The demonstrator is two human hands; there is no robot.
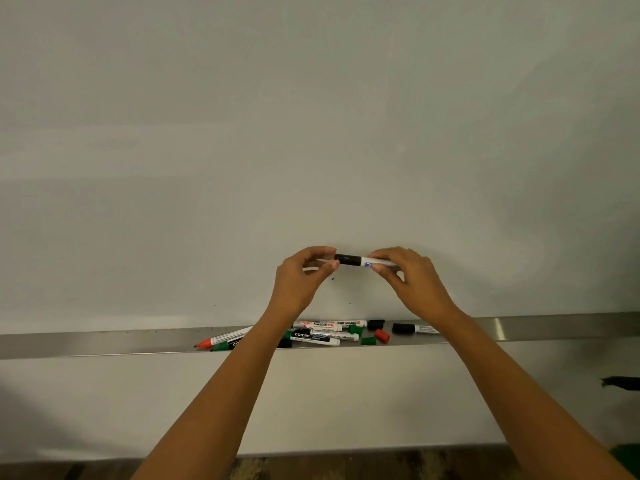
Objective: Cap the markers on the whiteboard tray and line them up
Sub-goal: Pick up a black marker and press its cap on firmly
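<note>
Both my hands hold one white marker with a black cap [349, 259] level in front of the whiteboard, above the tray. My left hand [303, 284] pinches the cap end and my right hand [408, 277] grips the white barrel. Below, the metal tray [104, 342] holds several markers in a loose heap: a red-tipped one [225, 338] and a green-tipped one [223, 346] lie uncapped at the left, a black-capped marker [414, 329] lies at the right. Loose caps lie among them: green [368, 340], red [382, 335], black [375, 324].
The whiteboard [311, 133] fills the view above the tray. A white wall strip runs below the tray, with dark floor at the bottom edge. A dark object [621, 382] pokes in at the right edge.
</note>
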